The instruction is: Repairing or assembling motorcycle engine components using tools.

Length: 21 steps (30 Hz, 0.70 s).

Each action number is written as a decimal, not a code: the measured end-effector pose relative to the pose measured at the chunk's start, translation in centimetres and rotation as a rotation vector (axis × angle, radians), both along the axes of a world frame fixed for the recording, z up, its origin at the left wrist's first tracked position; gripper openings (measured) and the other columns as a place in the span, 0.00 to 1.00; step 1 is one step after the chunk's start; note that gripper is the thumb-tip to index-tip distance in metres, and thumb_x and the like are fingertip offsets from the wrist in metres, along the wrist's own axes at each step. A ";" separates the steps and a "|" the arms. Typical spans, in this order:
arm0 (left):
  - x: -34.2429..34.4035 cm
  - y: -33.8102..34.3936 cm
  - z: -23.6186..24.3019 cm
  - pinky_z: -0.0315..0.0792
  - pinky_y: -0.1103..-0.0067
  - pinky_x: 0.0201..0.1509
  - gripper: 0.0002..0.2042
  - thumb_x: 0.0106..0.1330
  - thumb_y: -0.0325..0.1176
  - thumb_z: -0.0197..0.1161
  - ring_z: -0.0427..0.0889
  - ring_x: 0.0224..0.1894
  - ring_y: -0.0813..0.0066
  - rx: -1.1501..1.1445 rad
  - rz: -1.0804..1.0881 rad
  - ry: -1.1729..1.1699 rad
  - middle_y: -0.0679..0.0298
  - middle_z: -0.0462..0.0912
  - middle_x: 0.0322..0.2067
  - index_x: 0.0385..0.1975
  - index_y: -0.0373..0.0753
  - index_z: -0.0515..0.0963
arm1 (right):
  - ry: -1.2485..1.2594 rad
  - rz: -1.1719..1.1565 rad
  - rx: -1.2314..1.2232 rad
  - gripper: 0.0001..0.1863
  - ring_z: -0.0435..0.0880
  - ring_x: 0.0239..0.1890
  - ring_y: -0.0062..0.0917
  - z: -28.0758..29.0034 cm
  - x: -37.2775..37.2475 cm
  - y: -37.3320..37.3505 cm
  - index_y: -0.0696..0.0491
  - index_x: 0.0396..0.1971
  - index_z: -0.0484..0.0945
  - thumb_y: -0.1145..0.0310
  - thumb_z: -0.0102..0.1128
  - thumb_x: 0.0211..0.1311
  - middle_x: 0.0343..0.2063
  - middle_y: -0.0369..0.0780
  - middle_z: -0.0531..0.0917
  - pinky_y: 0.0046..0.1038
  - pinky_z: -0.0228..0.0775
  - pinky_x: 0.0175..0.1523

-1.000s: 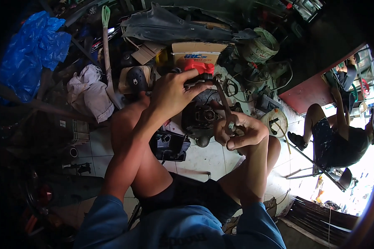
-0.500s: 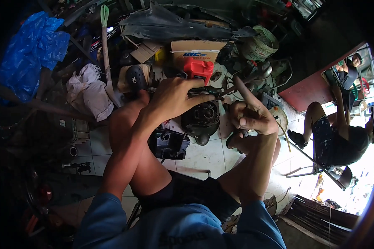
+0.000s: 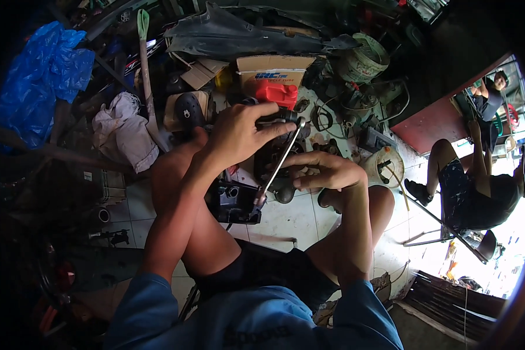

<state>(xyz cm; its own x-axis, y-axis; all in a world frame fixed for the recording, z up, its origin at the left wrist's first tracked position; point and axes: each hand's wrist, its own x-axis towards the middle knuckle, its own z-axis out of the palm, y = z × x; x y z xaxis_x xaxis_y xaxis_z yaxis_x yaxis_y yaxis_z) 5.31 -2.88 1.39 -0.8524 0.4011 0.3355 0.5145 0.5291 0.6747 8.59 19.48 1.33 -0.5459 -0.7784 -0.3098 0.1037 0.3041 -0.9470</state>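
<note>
My left hand [image 3: 239,131] is closed, thumb and fingers pinching a small dark part [image 3: 278,118] mostly covered by them. From its right end a long silver wrench [image 3: 282,158] slants down and toward me, its thick end over a black plastic box [image 3: 236,201]. My right hand [image 3: 329,170] has its index finger stretched out against or very near the wrench's shaft, with the other fingers loosely bent. I cannot tell whether it touches. Below the hands a dark, greasy metal engine part [image 3: 283,189] sits on the tiles, partly hidden.
A red plastic bottle [image 3: 277,93] stands before a cardboard box [image 3: 274,71]. Off to the right are a white bucket [image 3: 385,166] and a seated person [image 3: 478,186]. At the left lie a blue plastic bag [image 3: 44,81], a whitish sack [image 3: 122,125] and a long wooden handle [image 3: 147,81].
The wrench has swung round from pointing far right to pointing down toward me. My right hand has moved left, its index finger turning from upward to leftward. My left hand keeps its grip.
</note>
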 end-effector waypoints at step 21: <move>0.0 -0.6 0.2 0.69 0.72 0.27 0.20 0.56 0.50 0.65 0.79 0.22 0.60 -0.101 0.009 0.020 0.53 0.79 0.22 0.35 0.38 0.80 | -0.023 -0.223 -0.633 0.53 0.70 0.27 0.21 1.4 1.1 1.1 0.55 0.69 0.34 0.83 0.57 0.44 0.26 0.39 0.73 0.20 0.61 0.37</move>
<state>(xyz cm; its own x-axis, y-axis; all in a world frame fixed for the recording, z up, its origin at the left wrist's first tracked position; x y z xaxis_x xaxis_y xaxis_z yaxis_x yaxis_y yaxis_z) 5.34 -3.46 1.56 -0.8497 0.4263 0.3104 0.5222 0.5987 0.6073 9.69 20.59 2.68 -0.7136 -0.6829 0.1563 0.1216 -0.3405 -0.9324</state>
